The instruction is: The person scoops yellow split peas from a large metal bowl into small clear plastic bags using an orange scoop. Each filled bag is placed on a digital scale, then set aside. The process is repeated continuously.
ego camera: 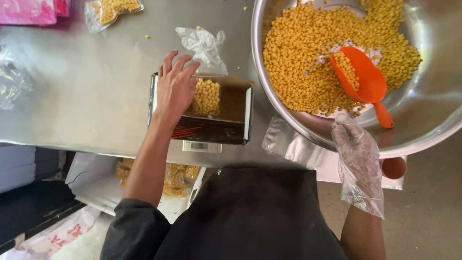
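At the far left corner of the counter (86, 86) lie pink packets (29, 10), with a filled clear bag of yellow kernels (110, 9) just beside them and crumpled clear film (12, 82) along the left edge.

Near the front edge, roughly mid-counter, a dark open box (226, 110) sits on a small scale (202, 146). Inside it stands a clear pouch (207, 94) partly filled with yellow kernels, its open mouth rising above the far wall of the box. The left hand (175, 89) is bare, fingers spread and slightly curved, resting over the left rim of the box and touching the pouch side; whether it pinches the film cannot be told.

Step in hand, as judged: weighing and steadying one pouch on the scale.

Right of the box, a large steel bowl (433, 110) overhangs the front edge, holding a mass of yellow kernels (298, 53) and an orange scoop (361, 79) lying loaded, handle pointing toward the front rim. The right hand (356, 151), covered by a loose clear glove, rests half-curled at the bowl's front rim, just short of the scoop handle and gripping nothing. Empty clear pouches (288, 142) lie under the bowl's rim.

Any top-up calls for a short reach to the scoop handle, then a level carry over the bowl rim to the pouch mouth.

Clearances: open counter lies left of the box; box and bowl rim stand near each other, leaving a narrow gap. Stray kernels dot the far surface.
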